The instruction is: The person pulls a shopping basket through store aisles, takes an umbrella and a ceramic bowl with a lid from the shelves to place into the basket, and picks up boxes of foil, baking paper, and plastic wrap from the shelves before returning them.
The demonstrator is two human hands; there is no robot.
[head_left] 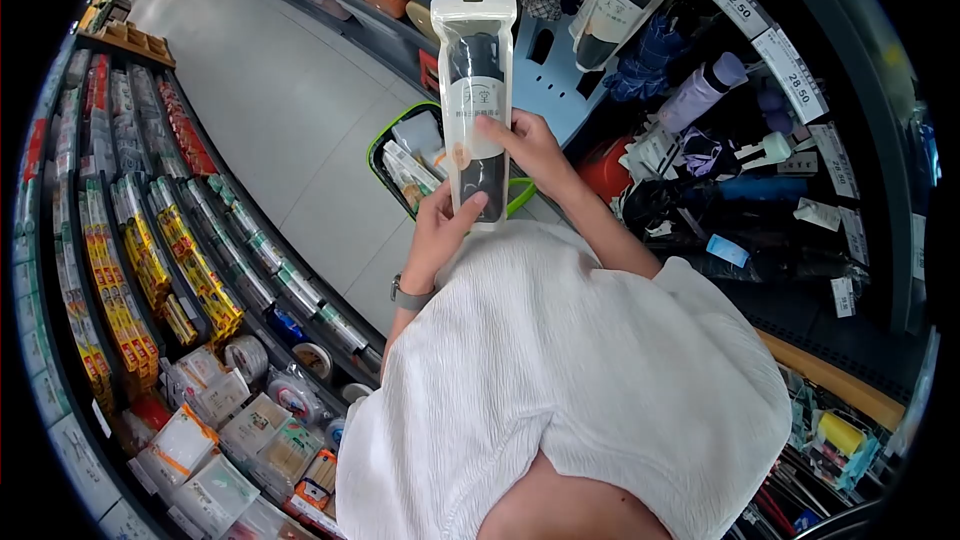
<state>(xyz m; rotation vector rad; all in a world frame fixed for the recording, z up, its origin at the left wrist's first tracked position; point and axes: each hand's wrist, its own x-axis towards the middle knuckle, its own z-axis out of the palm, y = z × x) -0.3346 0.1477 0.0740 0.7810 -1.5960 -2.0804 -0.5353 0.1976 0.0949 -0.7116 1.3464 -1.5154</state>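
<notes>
Upright in front of my chest is a folded black umbrella in a clear, white-edged package (477,60), with a pale label across its middle. My left hand (445,225) grips the package near its bottom, thumb on the front. Higher up, my right hand (528,148) holds the package's right side, its thumb lying over the label. Fingers of both hands are partly hidden behind the package. Just beyond it on the floor stands a black shopping basket with a green rim (376,145), holding several packaged items.
Shelves on the right carry folded umbrellas, among them a lilac one (705,90) and another packaged black one (620,5), above price tags (790,70). Left, a long rack holds yellow boxes (190,250) and bagged goods (215,490). A tiled aisle floor (270,90) runs between.
</notes>
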